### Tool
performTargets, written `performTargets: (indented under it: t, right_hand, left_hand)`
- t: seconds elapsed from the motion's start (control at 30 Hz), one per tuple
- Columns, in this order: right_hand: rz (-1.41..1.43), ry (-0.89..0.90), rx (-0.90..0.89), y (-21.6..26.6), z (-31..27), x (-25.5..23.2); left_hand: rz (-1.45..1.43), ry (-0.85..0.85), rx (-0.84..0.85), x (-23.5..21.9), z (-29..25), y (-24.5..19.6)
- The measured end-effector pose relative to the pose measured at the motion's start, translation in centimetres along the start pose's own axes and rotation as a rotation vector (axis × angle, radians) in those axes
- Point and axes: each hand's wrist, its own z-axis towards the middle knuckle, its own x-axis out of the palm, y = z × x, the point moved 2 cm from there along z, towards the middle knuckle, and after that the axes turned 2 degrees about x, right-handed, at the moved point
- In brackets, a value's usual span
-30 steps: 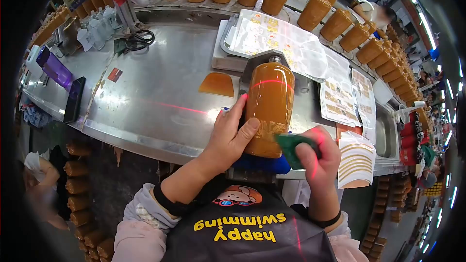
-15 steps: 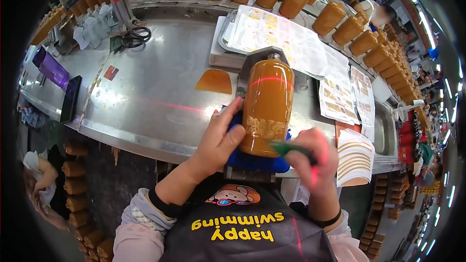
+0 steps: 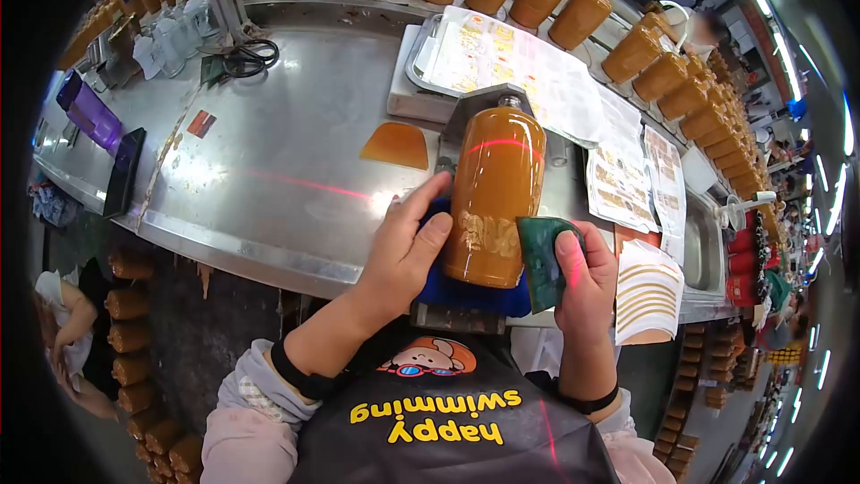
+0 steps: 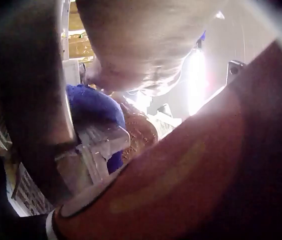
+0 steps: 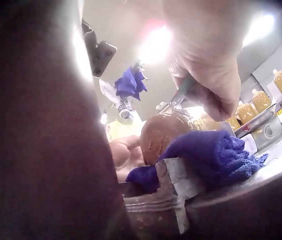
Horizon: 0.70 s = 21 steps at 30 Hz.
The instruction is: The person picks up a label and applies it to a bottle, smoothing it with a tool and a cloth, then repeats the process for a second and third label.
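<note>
The only readable words are "happy swimming", in yellow letters on the person's black apron (image 3: pixel 448 421), just below the cartoon figure (image 3: pixel 428 357). Print on the label sheets (image 3: pixel 515 63) is too small to read.

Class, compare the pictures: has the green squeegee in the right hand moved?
Yes. The green squeegee has swung upright beside the amber bottle, right of its gold label; earlier it lay across the bottle's lower end.

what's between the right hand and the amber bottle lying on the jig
A green scraper: the right hand holds it, its edge against the side of the amber bottle. The head view shows this.
</note>
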Motion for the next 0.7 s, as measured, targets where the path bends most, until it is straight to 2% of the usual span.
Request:
performTargets:
  t: [0.07, 0.13, 0.27, 0.47, 0.57, 0.7]
  right_hand:
    - [0.027, 0.001, 0.034, 0.0, 0.1, 0.1]
    - [0.047, 0.002, 0.070, -0.1, 0.0, -0.2]
    - [0.023, -0.021, 0.020, -0.1, 0.1, -0.4]
    - [0.036, -0.024, -0.008, 0.0, 0.0, -0.2]
    - [0.041, -0.020, -0.035, -0.1, 0.0, -0.4]
    - [0.061, -0.006, -0.052, 0.2, 0.0, -0.6]
  left_hand:
    - [-0.053, -0.027, 0.018, -0.5, -0.2, -1.3]
    - [-0.192, 0.002, -0.043, -0.5, -0.1, -1.9]
    - [-0.383, 0.009, -0.162, -0.9, 1.0, -2.5]
    - [-0.437, 0.091, -0.267, -1.5, 2.5, -4.9]
    - [-0.688, 0.040, -0.443, -1.8, 2.6, -6.7]
    - [-0.517, 0.022, -0.380, -1.7, 2.3, -4.5]
